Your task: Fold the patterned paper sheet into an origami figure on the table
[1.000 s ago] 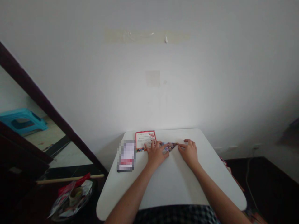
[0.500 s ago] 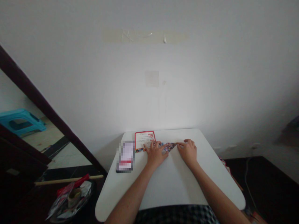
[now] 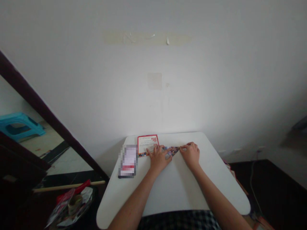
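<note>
Head view: a red-bordered, multicoloured printed paper (image 3: 145, 143) at twelve o'clock on the white surface (image 3: 176, 191) is seemingly steadied by the left hand (image 3: 158, 160), fingers spread; its three-o'clock tip is pinched by the right hand's (image 3: 191, 156) fingers.

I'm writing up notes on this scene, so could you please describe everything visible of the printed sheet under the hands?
The printed sheet looks like thin paper, lying on the white table. Its left part shows a red-bordered white panel with small, unreadable text, and a multicoloured strip along the near edge. A multicoloured section narrows to a point at the right, apparently folded. The left hand spreads over the middle, hiding the join; the right hand's fingertips are at the point.
</note>
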Motion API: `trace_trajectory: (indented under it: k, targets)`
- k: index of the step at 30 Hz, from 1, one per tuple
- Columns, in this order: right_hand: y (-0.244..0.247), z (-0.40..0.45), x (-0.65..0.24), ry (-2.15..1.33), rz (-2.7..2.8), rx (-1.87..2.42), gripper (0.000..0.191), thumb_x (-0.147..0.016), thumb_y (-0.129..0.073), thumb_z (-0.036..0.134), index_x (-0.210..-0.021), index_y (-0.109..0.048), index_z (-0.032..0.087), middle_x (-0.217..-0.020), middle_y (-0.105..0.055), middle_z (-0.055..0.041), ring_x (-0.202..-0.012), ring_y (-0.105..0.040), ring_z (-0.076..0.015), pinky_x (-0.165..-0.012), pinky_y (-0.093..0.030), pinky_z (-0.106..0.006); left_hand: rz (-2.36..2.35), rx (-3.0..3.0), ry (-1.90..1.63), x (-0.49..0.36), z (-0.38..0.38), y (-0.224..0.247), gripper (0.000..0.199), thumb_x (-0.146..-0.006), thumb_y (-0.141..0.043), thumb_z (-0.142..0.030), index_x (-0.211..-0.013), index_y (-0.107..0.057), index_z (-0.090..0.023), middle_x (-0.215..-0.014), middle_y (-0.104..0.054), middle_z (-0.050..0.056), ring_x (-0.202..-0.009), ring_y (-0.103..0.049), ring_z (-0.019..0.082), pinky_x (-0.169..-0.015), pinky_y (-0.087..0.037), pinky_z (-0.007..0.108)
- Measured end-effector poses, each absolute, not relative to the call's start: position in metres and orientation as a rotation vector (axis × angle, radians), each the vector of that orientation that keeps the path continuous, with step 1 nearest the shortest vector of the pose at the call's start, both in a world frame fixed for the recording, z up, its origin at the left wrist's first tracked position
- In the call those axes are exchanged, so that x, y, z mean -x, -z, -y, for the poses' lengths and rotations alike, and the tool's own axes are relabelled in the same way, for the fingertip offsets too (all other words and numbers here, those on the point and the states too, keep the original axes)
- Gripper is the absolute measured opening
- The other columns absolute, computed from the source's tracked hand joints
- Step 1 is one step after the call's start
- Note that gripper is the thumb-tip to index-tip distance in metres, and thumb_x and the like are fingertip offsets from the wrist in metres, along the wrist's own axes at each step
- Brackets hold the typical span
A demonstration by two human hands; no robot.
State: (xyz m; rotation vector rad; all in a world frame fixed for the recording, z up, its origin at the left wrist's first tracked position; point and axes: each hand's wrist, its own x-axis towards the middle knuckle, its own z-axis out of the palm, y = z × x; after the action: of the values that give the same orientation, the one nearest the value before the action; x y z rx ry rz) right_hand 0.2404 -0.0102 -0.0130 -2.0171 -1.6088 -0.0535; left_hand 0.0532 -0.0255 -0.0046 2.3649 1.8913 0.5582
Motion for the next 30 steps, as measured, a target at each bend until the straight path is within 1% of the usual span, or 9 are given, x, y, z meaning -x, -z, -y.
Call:
trace_trajectory:
  k: [5, 11, 15, 20, 21, 25, 30]
  targets:
    - [0.014, 0.013, -0.235, 0.089, 1.647, 2.011, 0.026, -0.083, -0.059, 0.044, -0.093, -0.074, 0.025, -0.108, -0.057, -0.0085, -0.108, -0.046, -0.0246, -0.093, -0.032, -0.037, -1.903, -2.365, -0.567, -0.054, 0.026, 0.005, 0.041, -0.083, -0.055, -0.056, -0.124, -0.055, -0.055, -0.135, -0.052, -0.001, -0.134, -0.03, 0.036, -0.104, 0.003, 0.079]
    - [0.014, 0.016, -0.23, 0.078, 1.693, 2.006, 0.033, -0.082, -0.061, 0.049, -0.099, -0.071, 0.022, -0.111, -0.058, -0.0106, -0.11, -0.046, -0.027, -0.097, -0.031, -0.04, -1.912, -2.382, -0.596, -0.055, 0.025, 0.005, 0.039, -0.084, -0.054, -0.057, -0.123, -0.055, -0.057, -0.132, -0.053, -0.002, -0.131, -0.032, 0.035, -0.104, 0.002, 0.079]
    - [0.016, 0.019, -0.229, 0.084, 1.718, 1.989, 0.036, -0.083, -0.06, 0.051, -0.102, -0.069, 0.022, -0.113, -0.058, -0.0105, -0.111, -0.046, -0.0272, -0.099, -0.03, -0.041, -1.897, -2.379, -0.612, -0.054, 0.025, 0.007, 0.04, -0.084, -0.055, -0.057, -0.123, -0.057, -0.054, -0.131, -0.053, 0.0, -0.13, -0.033, 0.035, -0.105, 0.003, 0.078]
    - [0.016, 0.022, -0.228, 0.165, 1.753, 1.913, 0.036, -0.085, -0.06, 0.046, -0.115, -0.064, 0.027, -0.122, -0.056, -0.0081, -0.116, -0.043, -0.0262, -0.105, -0.026, -0.043, -1.892, -2.408, -0.639, -0.053, 0.026, 0.008, 0.039, -0.085, -0.053, -0.058, -0.124, -0.055, -0.055, -0.13, -0.053, 0.0, -0.13, -0.033, 0.034, -0.105, 0.004, 0.077]
    - [0.015, 0.022, -0.227, 0.173, 1.768, 1.897, 0.034, -0.086, -0.059, 0.045, -0.114, -0.065, 0.028, -0.122, -0.055, -0.0076, -0.117, -0.043, -0.026, -0.106, -0.024, -0.044, -1.892, -2.411, -0.64, -0.053, 0.026, 0.008, 0.04, -0.085, -0.052, -0.059, -0.125, -0.055, -0.055, -0.13, -0.054, 0.0, -0.13, -0.033, 0.033, -0.106, 0.003, 0.077]
    - [0.013, 0.023, -0.226, 0.174, 1.816, 1.87, 0.024, -0.088, -0.056, 0.043, -0.101, -0.071, 0.029, -0.122, -0.056, -0.0064, -0.12, -0.04, -0.0261, -0.109, -0.02, -0.047, -1.893, -2.421, -0.639, -0.053, 0.027, 0.007, 0.04, -0.086, -0.051, -0.061, -0.125, -0.054, -0.055, -0.13, -0.054, 0.0, -0.129, -0.034, 0.032, -0.106, 0.0, 0.076]
    - [0.013, 0.024, -0.226, 0.147, 1.808, 1.886, 0.024, -0.087, -0.057, 0.043, -0.102, -0.072, 0.031, -0.124, -0.057, -0.0055, -0.12, -0.041, -0.0263, -0.109, -0.02, -0.049, -1.908, -2.405, -0.618, -0.053, 0.028, 0.004, 0.038, -0.086, -0.051, -0.06, -0.123, -0.057, -0.053, -0.13, -0.053, 0.001, -0.128, -0.035, 0.031, -0.108, -0.001, 0.074]
